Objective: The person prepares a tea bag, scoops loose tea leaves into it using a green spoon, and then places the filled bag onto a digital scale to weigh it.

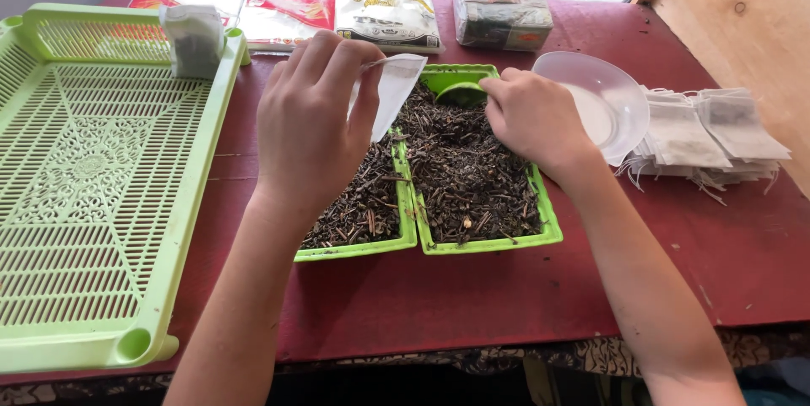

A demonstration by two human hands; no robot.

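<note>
— Red tabletop all around; what have my hands got?

— From here I see my left hand pinching an empty white filter bag shut-fingered over two green trays of loose dried tea. My right hand curls closed around a green scoop at the far end.

— So, filling?

— I judge so: scooping stage. Next calls for opening the bag's mouth under the scoop. Filled-looking bag stands on the slatted tray, left.

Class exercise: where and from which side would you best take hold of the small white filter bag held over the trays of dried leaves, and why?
Pinch the white filter bag at its upper edge, from the left, as the left hand does now. It is thin and limp and hangs slanting down over the green tray, so holding the top probably leaves its mouth reachable by the right hand.
</note>
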